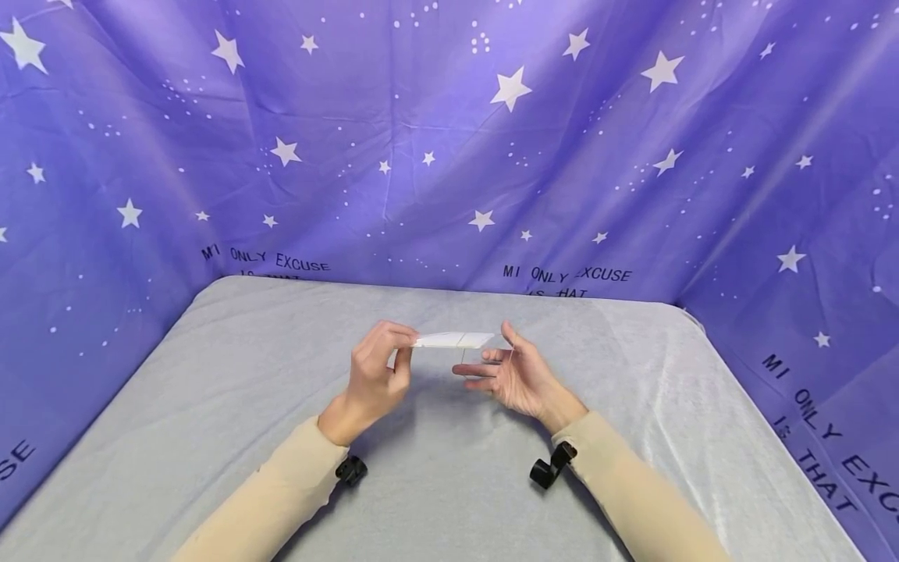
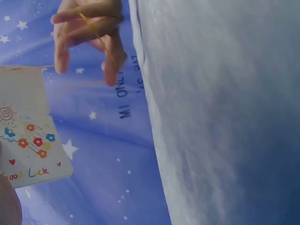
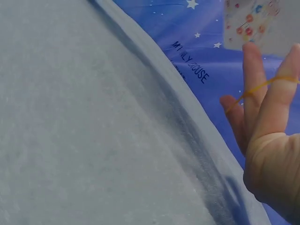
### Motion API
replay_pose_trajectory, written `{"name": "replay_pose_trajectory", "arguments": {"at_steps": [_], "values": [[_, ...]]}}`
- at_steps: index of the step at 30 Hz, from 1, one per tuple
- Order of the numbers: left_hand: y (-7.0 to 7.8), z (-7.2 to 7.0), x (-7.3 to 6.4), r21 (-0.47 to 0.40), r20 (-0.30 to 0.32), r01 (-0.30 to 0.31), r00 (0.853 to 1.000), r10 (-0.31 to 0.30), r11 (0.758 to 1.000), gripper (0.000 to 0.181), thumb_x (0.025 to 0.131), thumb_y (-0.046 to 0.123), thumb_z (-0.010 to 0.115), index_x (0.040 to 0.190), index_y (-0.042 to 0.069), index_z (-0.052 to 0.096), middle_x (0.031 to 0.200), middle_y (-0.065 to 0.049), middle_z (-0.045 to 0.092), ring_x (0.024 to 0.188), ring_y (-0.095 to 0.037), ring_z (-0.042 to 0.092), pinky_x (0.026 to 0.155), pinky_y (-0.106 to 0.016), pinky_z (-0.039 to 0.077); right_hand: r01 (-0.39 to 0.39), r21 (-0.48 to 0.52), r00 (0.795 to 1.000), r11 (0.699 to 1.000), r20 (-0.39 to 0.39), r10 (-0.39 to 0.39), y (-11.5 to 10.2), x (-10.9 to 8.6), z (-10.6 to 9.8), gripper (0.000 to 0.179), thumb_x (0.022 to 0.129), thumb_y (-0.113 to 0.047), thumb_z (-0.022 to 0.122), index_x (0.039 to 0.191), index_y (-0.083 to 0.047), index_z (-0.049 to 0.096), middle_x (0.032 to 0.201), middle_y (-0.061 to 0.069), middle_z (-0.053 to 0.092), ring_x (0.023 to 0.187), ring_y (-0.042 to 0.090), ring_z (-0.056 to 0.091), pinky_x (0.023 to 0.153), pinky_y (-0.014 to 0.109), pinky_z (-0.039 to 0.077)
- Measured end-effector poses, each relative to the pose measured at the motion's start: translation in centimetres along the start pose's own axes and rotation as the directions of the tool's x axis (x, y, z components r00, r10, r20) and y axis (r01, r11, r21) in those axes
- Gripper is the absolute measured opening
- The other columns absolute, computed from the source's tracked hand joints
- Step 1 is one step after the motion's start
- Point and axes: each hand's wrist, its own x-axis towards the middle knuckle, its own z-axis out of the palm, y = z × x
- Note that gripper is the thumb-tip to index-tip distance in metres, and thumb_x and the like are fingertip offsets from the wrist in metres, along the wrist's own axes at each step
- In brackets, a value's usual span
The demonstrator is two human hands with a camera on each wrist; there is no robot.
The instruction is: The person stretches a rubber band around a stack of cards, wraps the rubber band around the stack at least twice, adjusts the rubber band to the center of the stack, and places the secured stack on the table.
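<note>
My left hand (image 1: 378, 365) pinches one end of a thin white notebook (image 1: 449, 341) between thumb and fingers, holding it nearly flat above the table. Its cover, in the left wrist view, carries coloured flowers, hearts and the words "Good Luck". A yellow rubber band (image 3: 258, 87) is looped over the spread fingers of my right hand (image 1: 523, 380), beside the notebook's other end. Thin strands of the band run from those fingers toward the notebook, and one line crosses its top. The right thumb points up, close to the notebook's right edge.
A grey cloth covers the table (image 1: 211, 406) under both hands. Purple curtains (image 1: 393, 117) with white stars and black lettering stand behind and at both sides. Black cameras are worn at the left wrist (image 1: 351, 471) and the right wrist (image 1: 551, 467).
</note>
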Motion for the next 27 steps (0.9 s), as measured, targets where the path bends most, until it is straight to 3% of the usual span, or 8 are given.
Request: {"name": "replay_pose_trajectory", "arguments": {"at_steps": [2, 4, 6, 9, 13, 19, 22, 27], "values": [[0.4, 0.1, 0.4, -0.041, -0.017, -0.013, 1.0, 0.012, 0.999, 0.013, 0.076, -0.015, 0.051, 0.079, -0.003, 0.055, 0.079, -0.012, 0.063, 0.067, -0.025, 0.06, 0.06, -0.031, 0.051, -0.018, -0.005, 1.0, 1.0, 0.011, 0.018, -0.1, 0.1, -0.1, 0.072, 0.094, -0.061, 0.04, 0.114, 0.008, 0.05, 0.126, 0.041, 0.045, 0.092, 0.042, 0.066, 0.065, 0.028, 0.057], [0.8, 0.2, 0.7, -0.079, -0.009, -0.053, 0.999, 0.052, 0.995, 0.013, 0.075, -0.014, 0.05, 0.078, -0.002, 0.054, 0.078, -0.012, 0.063, 0.065, -0.025, 0.06, 0.06, -0.03, 0.051, -0.045, -0.001, 0.998, 0.999, 0.053, 0.045, -0.3, 0.1, -0.3, 0.081, 0.095, -0.06, 0.037, 0.135, 0.01, 0.03, 0.122, 0.04, 0.051, 0.092, 0.041, 0.066, 0.06, 0.025, 0.056], [1.2, 0.2, 1.0, -0.099, 0.026, -0.094, 0.995, 0.097, 0.991, 0.015, 0.073, -0.014, 0.048, 0.078, -0.002, 0.054, 0.078, -0.012, 0.063, 0.064, -0.024, 0.059, 0.059, -0.028, 0.051, -0.062, -0.005, 0.996, 0.998, 0.064, 0.062, -0.6, 0.0, -0.5, 0.083, 0.095, -0.058, 0.038, 0.139, 0.007, 0.013, 0.114, 0.036, 0.056, 0.09, 0.04, 0.067, 0.057, 0.023, 0.055], [1.5, 0.2, 1.0, -0.104, 0.117, -0.153, 0.979, 0.165, 0.983, 0.02, 0.07, -0.016, 0.045, 0.078, 0.0, 0.055, 0.08, -0.011, 0.064, 0.066, -0.023, 0.059, 0.06, -0.026, 0.052, -0.071, -0.018, 0.997, 0.997, 0.026, 0.072, -1.0, -0.3, -0.5, 0.066, 0.097, -0.054, 0.04, 0.122, 0.007, 0.03, 0.102, 0.027, 0.061, 0.083, 0.035, 0.069, 0.063, 0.029, 0.057], [1.4, 0.0, 0.7, -0.085, 0.269, -0.182, 0.942, 0.199, 0.98, 0.024, 0.068, -0.016, 0.046, 0.078, 0.002, 0.058, 0.083, -0.008, 0.065, 0.07, -0.021, 0.06, 0.064, -0.025, 0.052, -0.066, -0.054, 0.995, 0.996, -0.083, 0.061, -1.1, -0.4, -0.4, 0.041, 0.099, -0.043, 0.043, 0.096, -0.002, 0.043, 0.092, 0.023, 0.062, 0.083, 0.032, 0.068, 0.07, 0.036, 0.057], [1.2, -0.3, 0.4, -0.011, 0.421, -0.095, 0.902, 0.091, 0.995, 0.028, 0.065, -0.017, 0.049, 0.079, 0.006, 0.059, 0.085, -0.005, 0.064, 0.074, -0.02, 0.058, 0.068, -0.026, 0.051, -0.077, -0.067, 0.994, 0.995, -0.08, 0.072, -0.7, -0.2, -0.5, 0.035, 0.099, -0.035, 0.043, 0.098, 0.0, 0.04, 0.099, 0.031, 0.06, 0.079, 0.031, 0.069, 0.062, 0.031, 0.057], [1.1, -0.5, 0.5, 0.016, 0.458, -0.063, 0.887, 0.049, 0.998, 0.03, 0.065, -0.018, 0.049, 0.079, 0.006, 0.059, 0.085, -0.004, 0.063, 0.075, -0.019, 0.057, 0.068, -0.026, 0.051, -0.085, -0.075, 0.996, 0.994, -0.047, 0.082, -0.5, 0.0, -0.5, 0.035, 0.1, -0.033, 0.042, 0.1, 0.002, 0.039, 0.102, 0.033, 0.061, 0.077, 0.028, 0.07, 0.06, 0.029, 0.057], [1.0, -0.7, 0.4, 0.062, 0.497, -0.069, 0.868, 0.029, 0.996, 0.031, 0.065, -0.017, 0.051, 0.08, 0.009, 0.059, 0.085, -0.003, 0.062, 0.075, -0.018, 0.056, 0.066, -0.027, 0.05, -0.093, -0.095, 0.996, 0.991, -0.004, 0.093, -0.1, 0.2, -0.3, 0.039, 0.101, -0.034, 0.04, 0.102, 0.005, 0.044, 0.105, 0.034, 0.062, 0.069, 0.026, 0.07, 0.055, 0.022, 0.055]]}}
